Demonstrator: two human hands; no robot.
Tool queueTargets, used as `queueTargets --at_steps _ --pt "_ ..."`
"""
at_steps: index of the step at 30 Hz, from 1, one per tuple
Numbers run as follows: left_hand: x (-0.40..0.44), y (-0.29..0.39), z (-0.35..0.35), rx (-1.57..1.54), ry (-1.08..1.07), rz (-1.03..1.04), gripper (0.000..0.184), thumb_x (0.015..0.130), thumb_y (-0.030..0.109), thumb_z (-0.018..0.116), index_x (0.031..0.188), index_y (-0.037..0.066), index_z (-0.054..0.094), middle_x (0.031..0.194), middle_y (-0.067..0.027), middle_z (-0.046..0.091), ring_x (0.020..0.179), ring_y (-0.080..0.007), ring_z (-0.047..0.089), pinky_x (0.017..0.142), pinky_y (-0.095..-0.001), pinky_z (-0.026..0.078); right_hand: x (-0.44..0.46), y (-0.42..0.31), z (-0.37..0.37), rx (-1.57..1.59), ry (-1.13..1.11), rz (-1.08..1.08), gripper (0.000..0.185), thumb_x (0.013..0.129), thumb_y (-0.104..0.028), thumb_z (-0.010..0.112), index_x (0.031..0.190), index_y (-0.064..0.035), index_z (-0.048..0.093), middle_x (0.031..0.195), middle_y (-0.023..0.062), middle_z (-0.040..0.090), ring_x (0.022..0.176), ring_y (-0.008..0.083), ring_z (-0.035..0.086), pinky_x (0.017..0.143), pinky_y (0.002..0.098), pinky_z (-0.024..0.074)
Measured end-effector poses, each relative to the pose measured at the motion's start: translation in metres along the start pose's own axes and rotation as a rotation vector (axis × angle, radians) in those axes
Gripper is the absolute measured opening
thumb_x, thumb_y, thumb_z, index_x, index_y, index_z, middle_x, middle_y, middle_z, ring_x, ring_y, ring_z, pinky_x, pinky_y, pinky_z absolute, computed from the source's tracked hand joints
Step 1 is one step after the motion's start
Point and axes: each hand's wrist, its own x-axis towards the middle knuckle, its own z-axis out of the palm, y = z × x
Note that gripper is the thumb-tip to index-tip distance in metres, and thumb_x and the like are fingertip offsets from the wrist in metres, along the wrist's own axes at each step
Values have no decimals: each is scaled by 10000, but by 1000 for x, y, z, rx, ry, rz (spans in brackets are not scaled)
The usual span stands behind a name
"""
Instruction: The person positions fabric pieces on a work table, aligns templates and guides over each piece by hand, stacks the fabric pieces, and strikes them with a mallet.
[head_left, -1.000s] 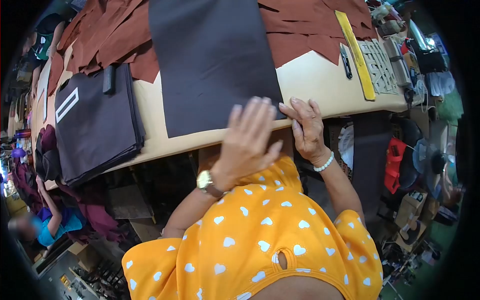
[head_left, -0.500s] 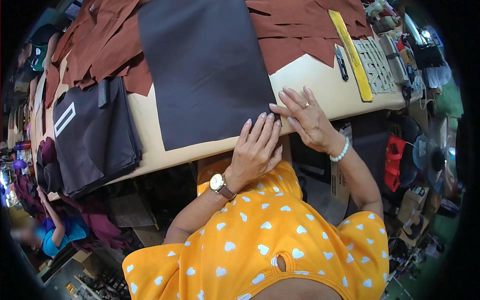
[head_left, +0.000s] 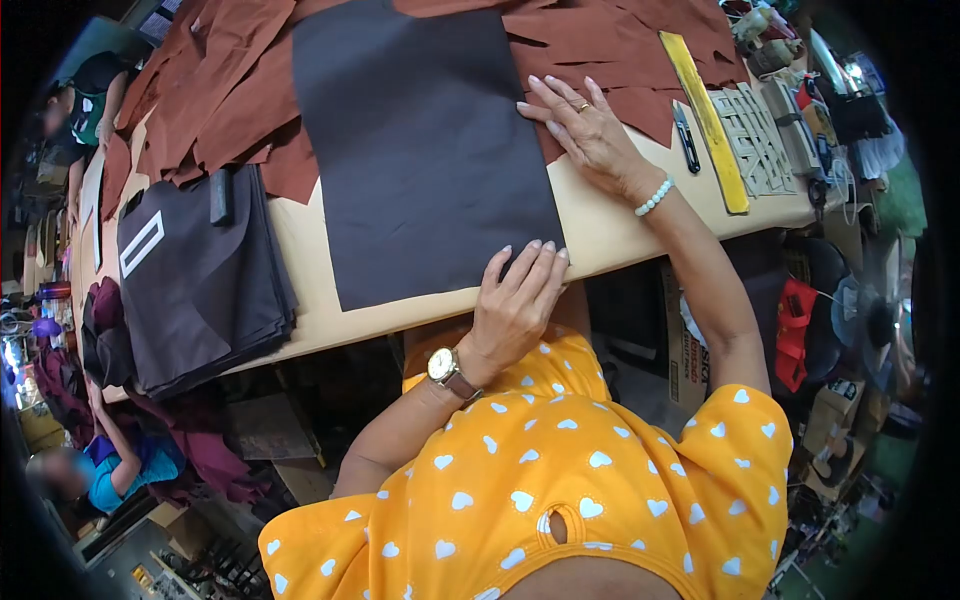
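Note:
A dark brown sheet of smooth material (head_left: 430,170) lies on the tan table (head_left: 610,225), its front edge close to the table's front edge. My left hand (head_left: 515,305), with a watch on the wrist, rests its fingertips on the sheet's near right corner, fingers stretched. Farther back, my right hand (head_left: 590,135), wearing a ring and a bead bracelet, lies across the sheet's right edge with fingers spread, its fingertips over or beside that edge. Neither hand grips anything. Left of the sheet is a stack of dark brown pieces (head_left: 200,300), topped by a white rectangular frame (head_left: 142,244) and a dark block (head_left: 221,197).
Reddish-brown cut pieces (head_left: 215,90) cover the table's far side. To the right lie a box cutter (head_left: 686,138), a yellow ruler (head_left: 705,120) and slotted grey templates (head_left: 752,135). Two people (head_left: 125,465) are at the left. A cardboard box (head_left: 685,340) stands below the table.
My right hand has moved away from the near corner, up along the sheet's right edge. My left hand stays at the corner. The view has shifted slightly.

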Motion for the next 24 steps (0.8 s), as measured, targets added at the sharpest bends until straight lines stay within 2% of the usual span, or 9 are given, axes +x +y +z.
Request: queueTargets --at_steps 4,6,7,10,13,16,19,20,24 --pt "6 1 -1 -59 53 -9 326 761 165 678 1056 39 619 1038 -86 613 974 -219 577 919 -427 376 4 2 4 49 71 10 366 952 -176 382 1305 -106 447 1334 29 479 1273 256 384 1069 540 204" --pt "16 -2 -5 -132 49 -37 310 752 150 683 1034 34 624 1001 -84 612 916 -224 583 874 -408 410 3 3 5 -11 75 -21 377 952 -175 381 1320 -105 425 1297 9 520 1268 256 389 1069 540 207" --pt "18 -2 -7 -172 39 -55 303 747 143 686 1022 32 626 983 -83 611 886 -227 587 851 -399 427 5 0 4 124 120 32 397 953 -175 377 1343 -104 386 1225 -23 578 1254 257 403 1065 540 218" --pt "25 -3 -8 -217 18 -73 288 740 119 683 1004 24 622 950 -85 606 822 -233 583 761 -358 477 4 3 7 23 115 -11 416 955 -185 375 1358 -87 353 1185 -40 604 1250 255 407 1062 538 221" --pt "31 -2 -15 -160 7 -46 269 747 98 667 999 18 616 967 -91 611 807 -233 583 715 -323 502 4 2 5 81 108 15 419 954 -186 375 1355 -65 356 1178 -36 608 1253 252 404 1063 534 218" --pt "36 -12 -24 -124 -164 43 301 748 101 659 1031 16 602 991 -105 611 812 -233 586 730 -323 510 4 0 4 142 119 34 425 953 -190 377 1356 -55 354 1172 -41 612 1257 249 399 1066 531 214" --pt "47 -22 -34 -55 -238 174 348 755 91 624 1090 14 576 1024 -120 605 866 -238 585 739 -314 511 2 5 8 101 96 8 372 941 -137 394 1306 -101 457 1346 29 471 1275 225 384 1078 506 193" --pt "48 -23 -36 -19 -255 216 354 756 88 618 1098 13 571 1036 -122 603 886 -241 585 742 -310 511 2 5 9 98 99 10 372 941 -137 395 1307 -101 457 1343 28 474 1276 225 384 1076 506 195" --pt "46 -24 -35 -83 -327 99 388 751 63 583 1131 -7 552 1144 -129 564 1013 -273 560 853 -352 474 4 6 9 93 95 17 374 941 -138 396 1309 -99 450 1329 23 489 1276 225 385 1069 508 203"
